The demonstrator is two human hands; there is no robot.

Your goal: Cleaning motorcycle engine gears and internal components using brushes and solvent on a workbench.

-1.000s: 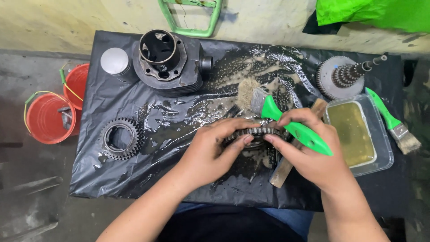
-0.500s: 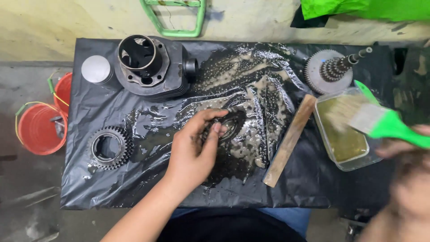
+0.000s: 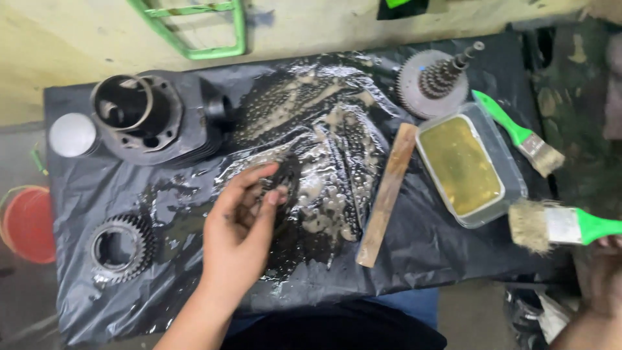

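My left hand [image 3: 241, 223] is curled around a dark, wet gear [image 3: 284, 188], fingers hooked over its rim and thumb on top, holding it tipped up just above the soaked middle of the black plastic sheet [image 3: 414, 259] that covers the bench. My right hand [image 3: 599, 269] sits at the far right edge of view, mostly out of frame; it grips the green handle of a paintbrush [image 3: 557, 225], bristles pointing left, just beside the near corner of the clear tray of yellowish liquid [image 3: 461, 165]

The gear looks slick, so I judge it could slip out of my fingers and drop onto the sheet, splashing the pooled liquid or tearing the plastic. The brush hangs right by the tray's corner; a careless swing could knock the tray and spill it toward the bench edge

Between the gear and the tray lies a wooden stick [image 3: 387, 194], slanted, directly across the path from one hand to the other. Beyond the tray a gear cluster on its shaft [image 3: 435, 81] stands upright, and a second green-handled brush [image 3: 518, 133] lies to the tray's right. To the left, an engine cylinder [image 3: 152, 120] rests near the back with a round white cap [image 3: 72, 135] beside it, and a toothed ring gear [image 3: 121, 246] lies flat near the front. A red bucket [image 3: 26, 223] sits off the bench's left edge
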